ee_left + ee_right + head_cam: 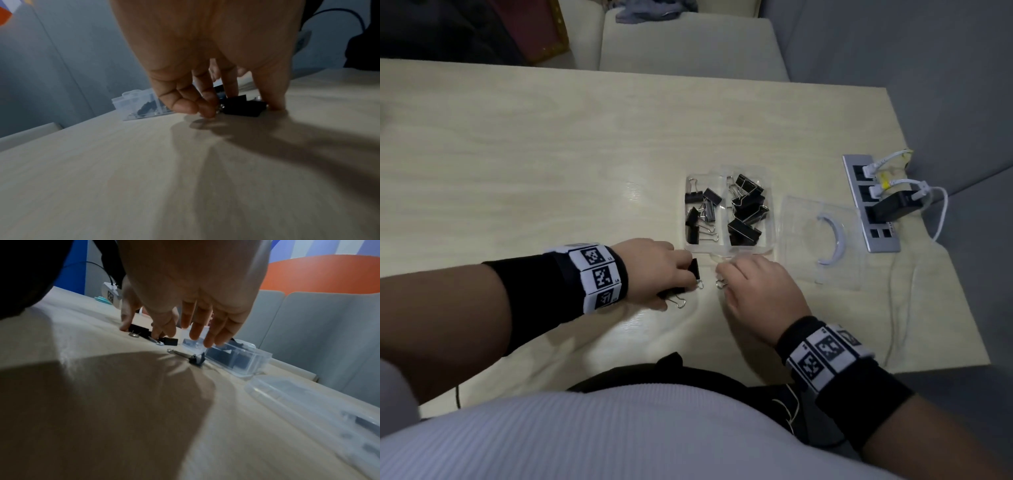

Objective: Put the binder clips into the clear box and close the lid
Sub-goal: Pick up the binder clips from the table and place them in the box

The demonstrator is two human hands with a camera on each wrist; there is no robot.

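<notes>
head overhead, wrists low, sharing table [551, 154]

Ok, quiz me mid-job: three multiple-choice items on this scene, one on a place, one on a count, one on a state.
1. Where is the lid?
A. on the box
B. flat on the table, right of the box
C. in the left hand

2. How many compartments has the clear box?
A. one
B. two
C. four

3. The right hand is:
A. open above a loose clip
B. gripping the lid
C. inside the box

Answers: B, the lid lies apart beside the box; B, one divider splits it; A, in the right wrist view, straight fingers hover over a binder clip.
</notes>
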